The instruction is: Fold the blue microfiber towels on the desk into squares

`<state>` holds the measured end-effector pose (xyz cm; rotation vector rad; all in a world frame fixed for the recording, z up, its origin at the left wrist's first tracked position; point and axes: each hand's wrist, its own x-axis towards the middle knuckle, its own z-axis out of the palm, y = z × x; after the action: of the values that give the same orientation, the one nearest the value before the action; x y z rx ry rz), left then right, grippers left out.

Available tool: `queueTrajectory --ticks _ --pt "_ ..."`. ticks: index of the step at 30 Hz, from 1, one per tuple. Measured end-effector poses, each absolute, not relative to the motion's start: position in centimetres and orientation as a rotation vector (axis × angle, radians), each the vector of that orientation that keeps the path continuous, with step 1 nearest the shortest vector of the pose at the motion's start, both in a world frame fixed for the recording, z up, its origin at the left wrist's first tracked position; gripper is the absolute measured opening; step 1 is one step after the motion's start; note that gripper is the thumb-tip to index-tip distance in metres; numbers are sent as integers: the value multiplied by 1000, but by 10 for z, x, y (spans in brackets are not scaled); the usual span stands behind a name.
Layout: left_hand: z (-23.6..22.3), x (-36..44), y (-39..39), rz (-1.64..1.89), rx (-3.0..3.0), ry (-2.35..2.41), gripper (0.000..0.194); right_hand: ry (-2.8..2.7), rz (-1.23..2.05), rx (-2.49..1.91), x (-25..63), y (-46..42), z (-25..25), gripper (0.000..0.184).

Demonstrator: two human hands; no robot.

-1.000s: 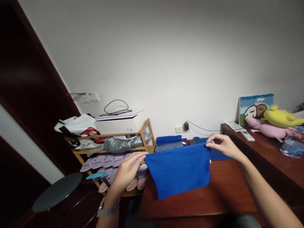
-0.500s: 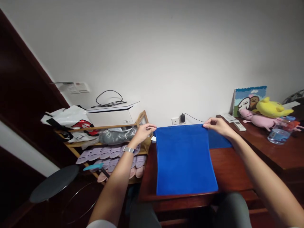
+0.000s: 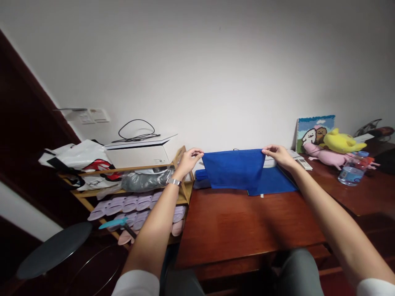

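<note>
A bright blue cloth [image 3: 235,169] hangs by its top edge between my two hands above the far part of the brown table [image 3: 243,224]. My left hand [image 3: 189,160] pinches its upper left corner. At the upper right corner, the fingertips of my right hand [image 3: 279,155] are closed on the cloth. Behind and to its right, a second, darker blue cloth [image 3: 276,181] lies flat on the table with a small white tag at its near edge. Folded blue fabric [image 3: 201,177] shows at the left, partly hidden by the hanging cloth.
At the left is a wooden rack [image 3: 182,197] with lilac slippers [image 3: 123,203] and a white box [image 3: 138,154]. A grey stool [image 3: 54,248] stands nearby. On the right-hand surface are a water bottle [image 3: 353,170], plush toys [image 3: 342,142] and a remote [image 3: 304,164].
Both hands have moved away from me with the blue cloth. It was spread long toward the table's near edge half a second ago; now a shorter panel hangs near the wall.
</note>
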<state>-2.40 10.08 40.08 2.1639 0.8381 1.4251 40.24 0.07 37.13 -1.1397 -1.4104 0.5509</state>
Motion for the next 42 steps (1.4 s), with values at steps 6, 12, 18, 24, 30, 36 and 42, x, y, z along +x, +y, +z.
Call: queueTrajectory --ticks 6,12,18,24,30,36,42 --pt "389 -13 119 1452 2084 873 42 -1366 525 -1175 406 19 363 68" --pt "379 -19 117 1392 2101 894 47 -1409 540 -1203 409 15 356 70" --pt "382 -20 113 1350 2117 910 47 -1394 533 -1207 406 9 355 67" --pt "386 -30 79 1459 2158 942 40 -1393 479 -1203 395 -25 360 61" --pt "409 -52 9 1587 2301 955 29 -1356 406 -1151 386 -90 378 49" --pt "404 -54 13 1586 2186 946 28 -1347 456 -1162 384 -79 371 43" --pt "283 -50 92 1094 2046 1082 34 -1389 630 -1371 374 12 250 54"
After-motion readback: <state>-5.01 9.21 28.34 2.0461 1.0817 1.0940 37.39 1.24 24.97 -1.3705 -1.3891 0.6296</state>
